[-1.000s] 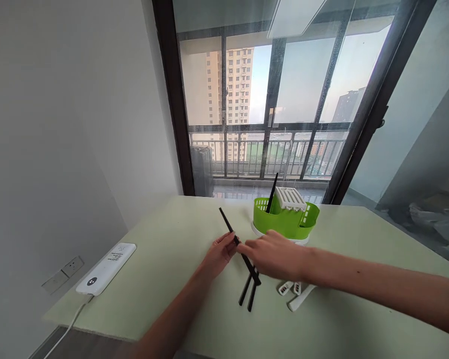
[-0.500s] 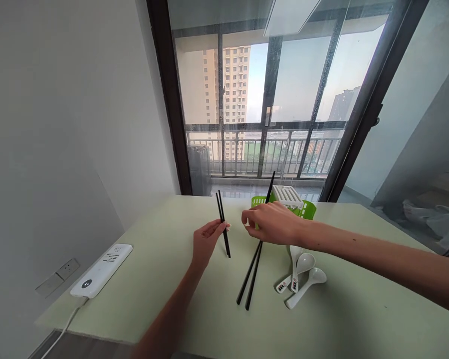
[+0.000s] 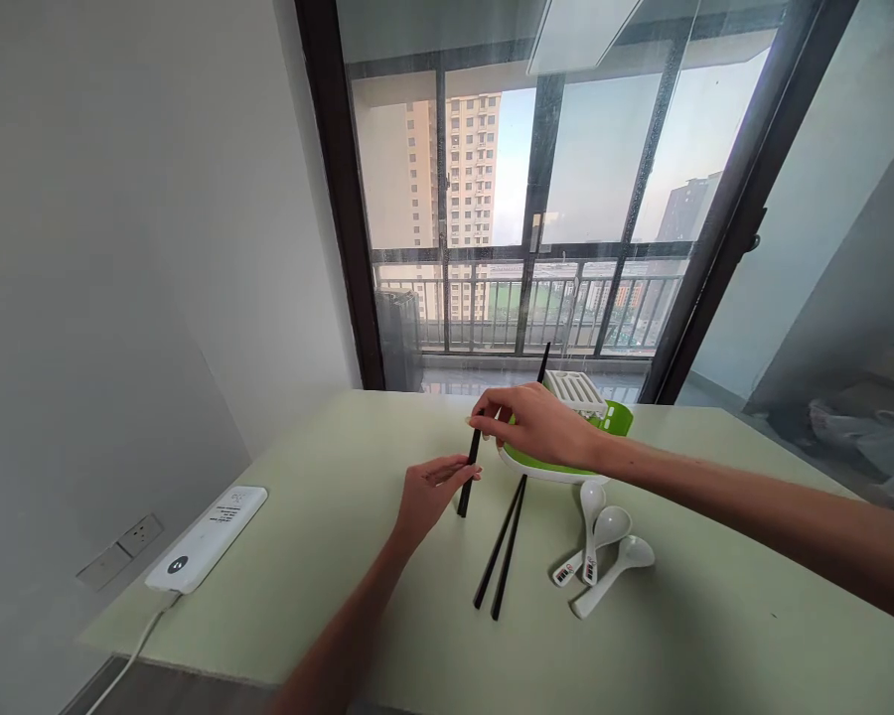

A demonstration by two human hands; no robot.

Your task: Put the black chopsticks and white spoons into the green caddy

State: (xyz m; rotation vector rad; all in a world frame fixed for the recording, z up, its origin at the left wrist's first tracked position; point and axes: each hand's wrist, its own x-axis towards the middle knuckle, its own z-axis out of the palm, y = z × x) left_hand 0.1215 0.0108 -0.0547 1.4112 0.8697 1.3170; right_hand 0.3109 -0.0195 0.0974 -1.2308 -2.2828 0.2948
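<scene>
A pair of black chopsticks (image 3: 475, 449) stands nearly upright between my hands. My left hand (image 3: 430, 494) pinches it around the middle with thumb and fingertips. Up at its top end, my right hand (image 3: 530, 422) has closed thumb and fingers on the same pair. Two more black chopsticks (image 3: 508, 552) lie on the table, touching or nearly touching at their far ends. Behind my right hand, partly hidden by it, is a green basket (image 3: 617, 419) with a white slotted piece (image 3: 575, 389) on it. A black chopstick (image 3: 543, 361) sticks up there.
Three white spoons (image 3: 632, 551) lie in a loose cluster on the pale table (image 3: 715, 596), right of the loose chopsticks. A white power strip (image 3: 209, 536) with a cord rests along the left edge by the wall. A large window (image 3: 528, 199) rises behind the table.
My right hand has moved left and taken hold of the chopsticks' top end. My left hand has shifted slightly right, and the held pair now leans the other way.
</scene>
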